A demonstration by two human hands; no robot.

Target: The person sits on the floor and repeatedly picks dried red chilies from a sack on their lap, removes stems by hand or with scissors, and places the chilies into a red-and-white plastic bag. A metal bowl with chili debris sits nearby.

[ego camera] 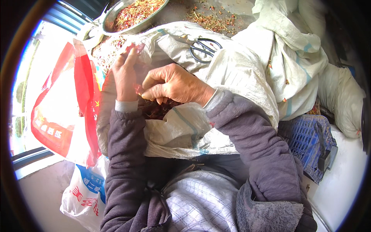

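Red, thin, dried plant pieces (135, 48), perhaps chilli skins, are pinched at the fingertips of my left hand (126, 74), raised over a woven sack. Close to its right, my right hand (176, 84) has thumb and forefinger closed on a small reddish piece (138, 89). Below both hands, dark red dried material (158, 111) shows inside the open white woven plastic sack (185, 124) on my lap. Black-handled scissors (205, 50) lie on the sack's cloth beyond my right hand; their blades are hidden.
A metal basin (137, 27) holds red and yellow bits at the upper left. Stems and scraps (213, 20) lie on the floor behind. A red-and-white bag (66, 107) stands left, a printed plastic bag (87, 191) below it. Right are stuffed white sacks (295, 58) and a blue plastic crate (307, 145).
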